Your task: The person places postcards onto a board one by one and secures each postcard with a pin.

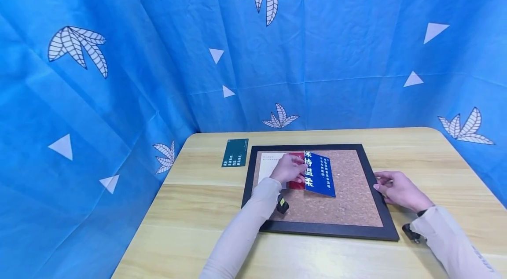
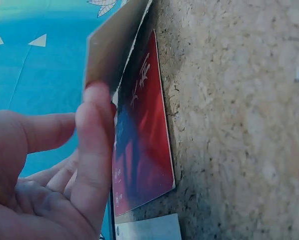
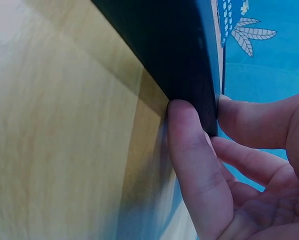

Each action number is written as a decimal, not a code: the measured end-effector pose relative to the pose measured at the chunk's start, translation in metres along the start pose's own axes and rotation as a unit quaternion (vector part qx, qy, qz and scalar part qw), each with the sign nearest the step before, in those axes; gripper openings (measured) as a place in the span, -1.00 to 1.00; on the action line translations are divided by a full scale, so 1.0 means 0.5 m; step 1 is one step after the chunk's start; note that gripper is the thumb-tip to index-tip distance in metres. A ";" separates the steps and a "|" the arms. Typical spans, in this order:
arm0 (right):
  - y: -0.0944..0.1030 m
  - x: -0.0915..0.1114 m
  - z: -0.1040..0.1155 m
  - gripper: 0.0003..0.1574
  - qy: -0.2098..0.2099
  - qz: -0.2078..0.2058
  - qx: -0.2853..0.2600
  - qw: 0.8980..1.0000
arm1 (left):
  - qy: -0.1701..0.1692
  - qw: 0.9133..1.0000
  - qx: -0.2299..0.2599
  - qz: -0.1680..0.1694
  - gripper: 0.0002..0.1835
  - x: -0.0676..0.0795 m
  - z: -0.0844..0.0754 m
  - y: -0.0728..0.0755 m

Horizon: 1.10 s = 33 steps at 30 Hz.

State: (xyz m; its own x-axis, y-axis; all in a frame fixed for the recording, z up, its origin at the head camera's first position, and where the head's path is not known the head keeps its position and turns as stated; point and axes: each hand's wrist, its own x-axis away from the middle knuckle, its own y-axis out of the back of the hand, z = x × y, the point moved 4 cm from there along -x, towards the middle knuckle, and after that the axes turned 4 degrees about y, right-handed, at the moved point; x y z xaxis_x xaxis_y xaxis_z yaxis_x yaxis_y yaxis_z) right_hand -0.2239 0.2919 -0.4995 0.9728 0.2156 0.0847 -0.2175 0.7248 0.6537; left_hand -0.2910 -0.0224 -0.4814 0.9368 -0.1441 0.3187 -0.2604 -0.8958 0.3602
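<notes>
A black-framed cork board [image 1: 325, 229] lies on the wooden table. Between the fingers of my left hand [image 1: 287, 170], a blue card [image 1: 322, 178] with white characters is pinched near its left edge. In the left wrist view the card's shaded underside [image 2: 109, 52] tilts up off a red card [image 2: 149, 150]. That red card lies on the cork, partly covered, with a white card [image 1: 270, 162] to its left. My right hand [image 1: 400, 191] grips the board's right side; the right wrist view has the thumb on one face of the frame [image 3: 174, 50] and a finger on the other.
A dark green card [image 1: 235, 152] with white writing lies on the table, left of the board. A blue curtain [image 1: 336, 50] with leaf and triangle prints hangs behind and along the left side of the table [image 1: 178, 222].
</notes>
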 end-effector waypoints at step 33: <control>-0.005 -0.002 -0.005 -0.38 -0.001 -0.003 -0.006 1.000 | 0.006 0.999 0.036 -0.026 -0.80 -0.038 -0.005 -0.055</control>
State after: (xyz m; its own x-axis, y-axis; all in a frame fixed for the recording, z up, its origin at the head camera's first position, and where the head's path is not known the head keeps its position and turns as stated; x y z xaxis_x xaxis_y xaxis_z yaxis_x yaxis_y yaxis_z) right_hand -0.2245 0.2913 -0.5030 0.9742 0.2103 0.0823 -0.2129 0.7334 0.6456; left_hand -0.3023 0.0060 -0.4950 0.9456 -0.0927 0.3119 -0.1945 -0.9295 0.3132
